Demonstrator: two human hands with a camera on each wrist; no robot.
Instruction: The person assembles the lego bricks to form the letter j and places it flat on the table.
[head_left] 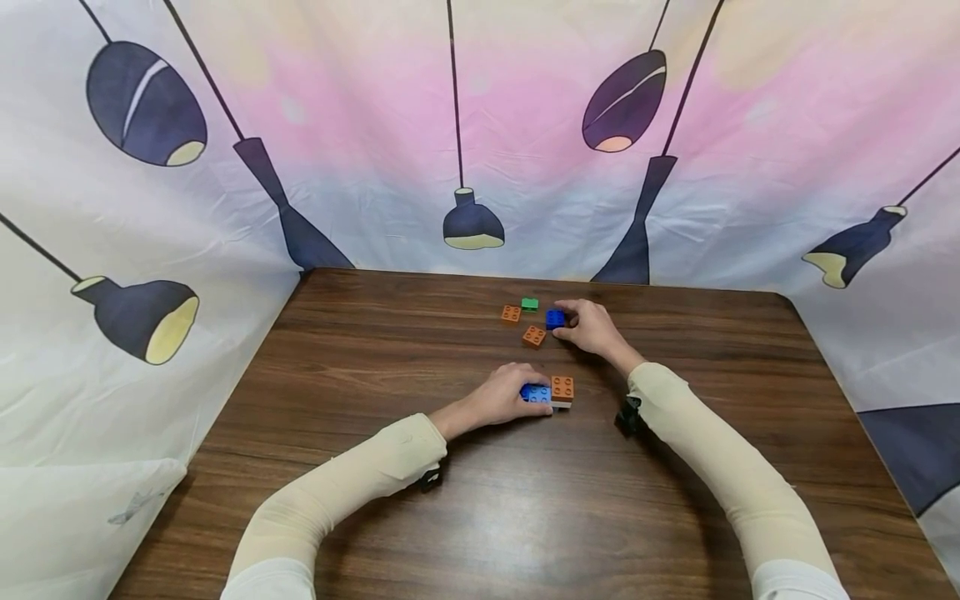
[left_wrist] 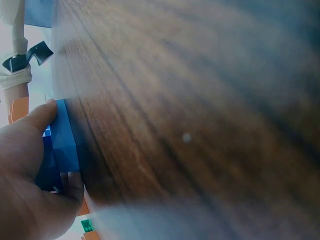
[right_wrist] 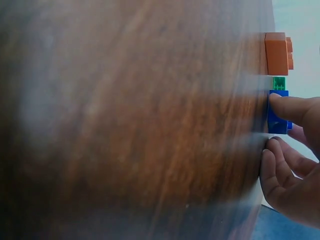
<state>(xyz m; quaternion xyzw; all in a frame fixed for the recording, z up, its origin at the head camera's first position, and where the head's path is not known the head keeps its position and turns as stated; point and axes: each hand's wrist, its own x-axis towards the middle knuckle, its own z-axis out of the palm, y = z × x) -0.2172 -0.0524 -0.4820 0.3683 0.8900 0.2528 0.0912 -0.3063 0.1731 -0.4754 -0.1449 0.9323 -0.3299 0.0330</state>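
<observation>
Your left hand [head_left: 498, 397] grips the stack [head_left: 553, 392] near the middle of the table [head_left: 420, 333], thumb and fingers about its blue left end. Farther off, your right hand [head_left: 592, 327] pinches the blue brick [head_left: 555, 319], just right of the green brick [head_left: 529, 305] and two loose orange bricks [head_left: 512, 313]. You seem to be at the picking-up step, steadying the stack meanwhile. Next likely calls for a straight lift, clear of the nearer orange brick [head_left: 534, 336].
</observation>
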